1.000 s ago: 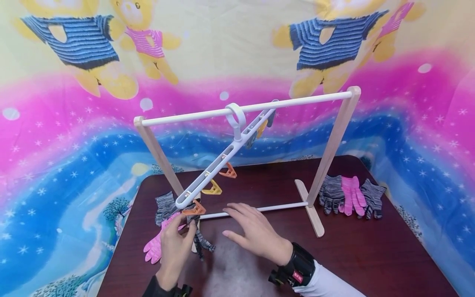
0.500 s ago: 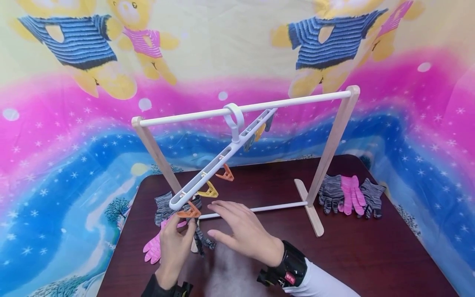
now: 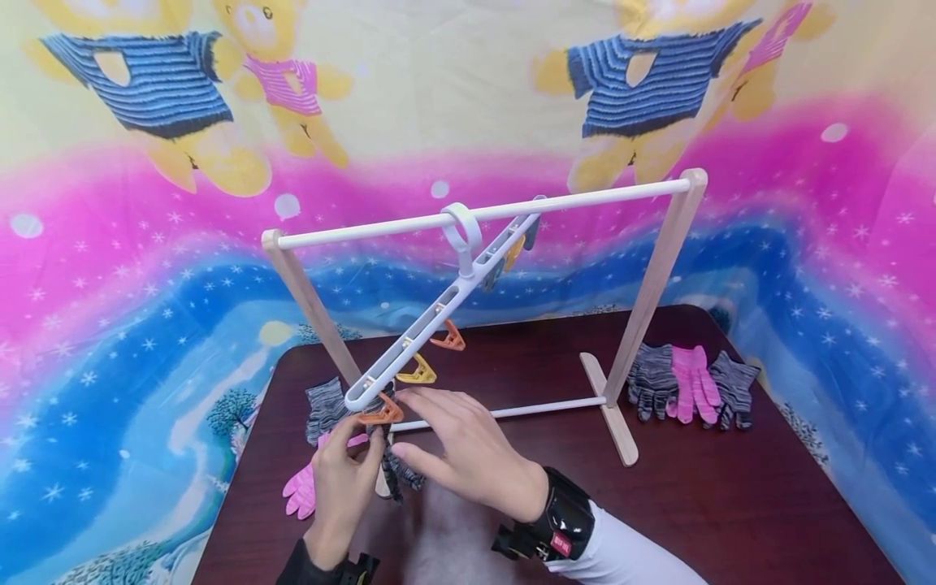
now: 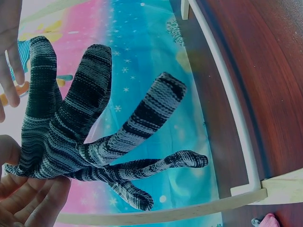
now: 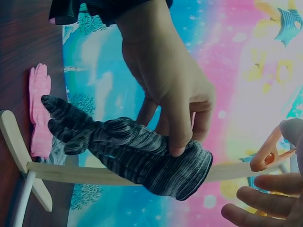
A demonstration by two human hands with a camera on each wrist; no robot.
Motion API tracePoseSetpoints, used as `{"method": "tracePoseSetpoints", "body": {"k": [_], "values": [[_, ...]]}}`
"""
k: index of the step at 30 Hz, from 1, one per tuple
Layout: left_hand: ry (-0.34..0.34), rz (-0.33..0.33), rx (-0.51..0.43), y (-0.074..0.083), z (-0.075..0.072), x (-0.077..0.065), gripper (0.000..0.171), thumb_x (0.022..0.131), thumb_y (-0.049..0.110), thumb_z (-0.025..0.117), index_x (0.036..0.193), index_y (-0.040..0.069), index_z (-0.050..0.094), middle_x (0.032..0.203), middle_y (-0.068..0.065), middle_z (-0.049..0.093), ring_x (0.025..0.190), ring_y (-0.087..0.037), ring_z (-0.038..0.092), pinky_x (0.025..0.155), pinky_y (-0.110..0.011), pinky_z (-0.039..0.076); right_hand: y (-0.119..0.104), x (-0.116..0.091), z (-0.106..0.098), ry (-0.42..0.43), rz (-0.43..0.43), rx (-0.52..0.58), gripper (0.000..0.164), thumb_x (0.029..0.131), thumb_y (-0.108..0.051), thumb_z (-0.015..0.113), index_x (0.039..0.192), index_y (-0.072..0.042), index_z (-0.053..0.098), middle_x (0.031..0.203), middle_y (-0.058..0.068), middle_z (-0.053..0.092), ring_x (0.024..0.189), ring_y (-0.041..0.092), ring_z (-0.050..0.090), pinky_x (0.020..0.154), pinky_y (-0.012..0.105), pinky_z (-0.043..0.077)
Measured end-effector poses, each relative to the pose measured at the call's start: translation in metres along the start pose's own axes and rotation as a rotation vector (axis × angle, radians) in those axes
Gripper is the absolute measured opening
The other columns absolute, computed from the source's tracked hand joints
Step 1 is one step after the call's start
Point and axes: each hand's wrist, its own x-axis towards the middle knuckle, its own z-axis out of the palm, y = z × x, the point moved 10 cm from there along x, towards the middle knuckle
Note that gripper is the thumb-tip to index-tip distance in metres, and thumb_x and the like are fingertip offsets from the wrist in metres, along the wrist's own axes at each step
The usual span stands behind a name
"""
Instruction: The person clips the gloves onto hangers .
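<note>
My left hand [image 3: 344, 479] pinches a black-and-grey striped knit glove [image 5: 151, 161] by its cuff between thumb and fingers. In the left wrist view the glove's fingers spread away from the hand. An orange clothes peg [image 3: 382, 410] hangs from the near end of a white clip hanger [image 3: 466, 275], right above the left hand. My right hand [image 3: 468, 455] is just right of this peg, fingers extended and slightly bent, thumb apart. In the right wrist view its thumb overlaps the orange peg at the frame edge. Much of the held glove is hidden by the hands in the head view.
The hanger hooks over the top bar [image 3: 585, 199] of a wooden rack standing on a dark table [image 3: 731, 504]. A yellow peg [image 3: 417, 372] and other pegs hang along it. Pink and grey gloves lie left [image 3: 301, 491] and right [image 3: 695, 386] of the rack.
My right hand has moved left, closer to the orange peg and left hand. The hanger swung slightly left and back. The left hand keeps its grip on the glove.
</note>
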Motion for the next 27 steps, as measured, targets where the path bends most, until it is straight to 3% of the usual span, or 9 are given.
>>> {"method": "tracePoseSetpoints", "body": {"k": [6, 15, 22, 27], "values": [[-0.008, 0.009, 0.018, -0.001, 0.0, 0.0, 0.026, 0.078, -0.01, 0.076, 0.101, 0.002, 0.07, 0.087, -0.013, 0.073, 0.075, -0.013, 0.072, 0.067, -0.008, 0.054, -0.004, 0.008, -0.003, 0.033, 0.031, 0.039, 0.053, 0.093, -0.04, 0.069, 0.137, -0.01, 0.062, 0.131, 0.002, 0.07, 0.121, 0.015, 0.067, 0.1, 0.035, 0.054], [-0.012, 0.05, 0.034, 0.004, -0.002, 0.001, 0.032, 0.076, -0.01, 0.078, 0.104, 0.003, 0.07, 0.092, -0.013, 0.075, 0.082, -0.015, 0.073, 0.07, -0.007, 0.054, -0.013, 0.015, -0.005, 0.051, 0.019, 0.043, 0.053, 0.092, -0.039, 0.071, 0.135, -0.009, 0.063, 0.13, 0.001, 0.071, 0.12, 0.014, 0.067, 0.101, 0.032, 0.053], [0.015, 0.093, 0.067, 0.012, -0.009, 0.006, 0.029, 0.076, -0.008, 0.079, 0.103, -0.001, 0.07, 0.09, -0.014, 0.074, 0.076, -0.024, 0.074, 0.064, -0.021, 0.059, -0.014, 0.019, -0.004, 0.065, 0.018, 0.089, 0.051, 0.094, -0.04, 0.069, 0.134, -0.008, 0.064, 0.126, 0.001, 0.072, 0.114, 0.013, 0.069, 0.094, 0.031, 0.056], [0.02, 0.099, 0.07, 0.012, -0.013, 0.01, 0.032, 0.074, -0.009, 0.081, 0.104, -0.002, 0.07, 0.092, -0.015, 0.074, 0.077, -0.026, 0.073, 0.065, -0.022, 0.059, -0.013, 0.022, -0.002, 0.072, 0.03, 0.127, 0.049, 0.093, -0.038, 0.072, 0.132, -0.008, 0.064, 0.119, 0.0, 0.073, 0.101, 0.008, 0.068, 0.086, 0.026, 0.056]]}}
